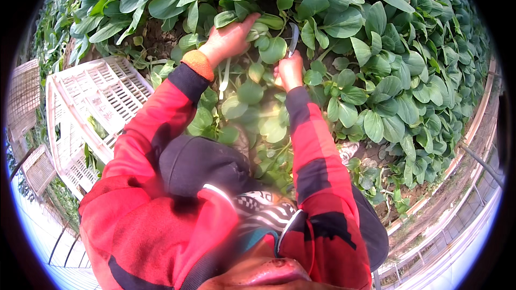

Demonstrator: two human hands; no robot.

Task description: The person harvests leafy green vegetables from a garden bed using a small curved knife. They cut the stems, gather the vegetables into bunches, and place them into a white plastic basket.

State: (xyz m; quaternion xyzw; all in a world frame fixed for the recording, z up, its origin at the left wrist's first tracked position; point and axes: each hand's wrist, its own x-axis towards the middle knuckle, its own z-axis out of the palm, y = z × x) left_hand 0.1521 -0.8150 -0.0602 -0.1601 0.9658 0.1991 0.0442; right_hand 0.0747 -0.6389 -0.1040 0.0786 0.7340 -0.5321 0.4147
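Observation:
My left hand (233, 39) grips a head of bok choy (258, 29) at the front of the leafy bed; its pale stalks show beside the fingers, and its leaves are partly hidden behind the hand. Just to the right, my right hand (289, 69) is closed around the handle of a small curved knife (294, 37). The blade points away from me, close to the stalks but apart from them as far as I can tell. Loose leaves (250, 92) lie on the ground between my forearms.
White slatted plastic crates (121, 74) stand on the left, with some greens inside. More crates (25, 92) are at the far left rim. Dense bok choy plants (387, 60) fill the front and right. A pale border rail (469, 129) curves along the right side.

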